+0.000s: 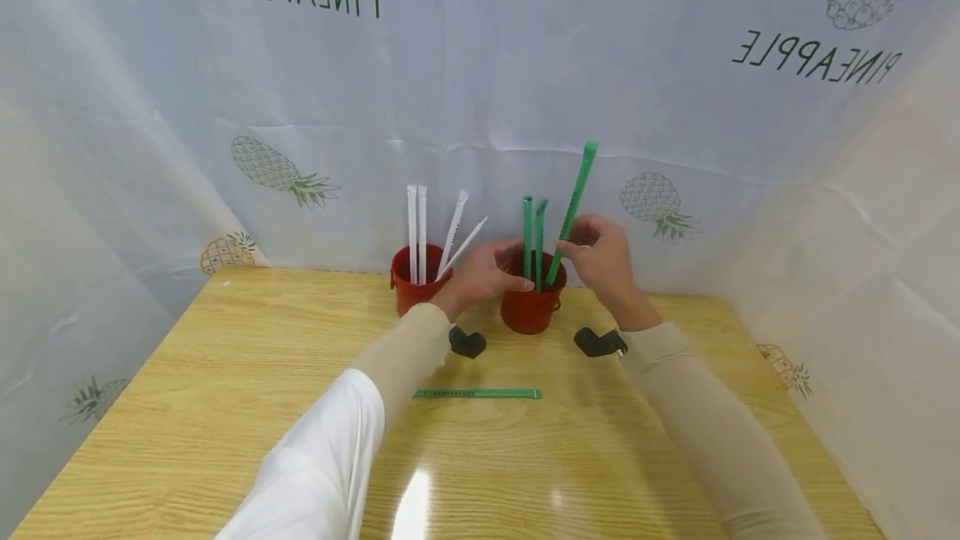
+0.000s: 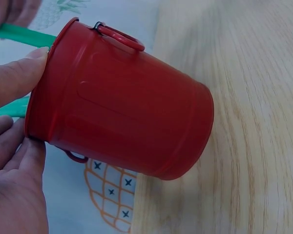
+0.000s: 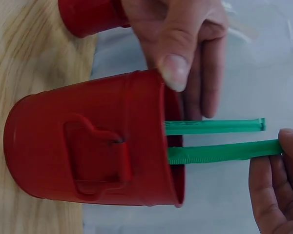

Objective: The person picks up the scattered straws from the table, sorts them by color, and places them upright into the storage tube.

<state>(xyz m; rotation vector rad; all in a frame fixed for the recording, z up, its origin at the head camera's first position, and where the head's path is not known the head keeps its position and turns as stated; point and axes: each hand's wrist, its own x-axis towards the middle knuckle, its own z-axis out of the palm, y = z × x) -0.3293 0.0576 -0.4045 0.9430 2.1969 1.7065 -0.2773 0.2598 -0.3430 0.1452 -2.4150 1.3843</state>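
My left hand [image 1: 482, 275] grips the rim of the right-hand red bucket [image 1: 527, 313], thumb on the near side and fingers behind. In the left wrist view the bucket [image 2: 132, 102] shows its plain side and small wire handles. My right hand [image 1: 604, 261] pinches a green paper-wrapped straw [image 1: 577, 187] above the rim; its lower end is inside the bucket. Two more green wrapped straws [image 1: 527, 227] stand in that bucket. In the right wrist view, thumb and fingers hold the pinched straw [image 3: 224, 151] beside another green straw [image 3: 215, 126].
Left of my left hand stands a second red bucket [image 1: 411, 294] with several white wrapped straws [image 1: 422, 232]. One green wrapped straw [image 1: 480, 393] lies flat on the wooden table [image 1: 247, 407], nearer to me. A pineapple-print curtain [image 1: 480, 65] hangs right behind the buckets.
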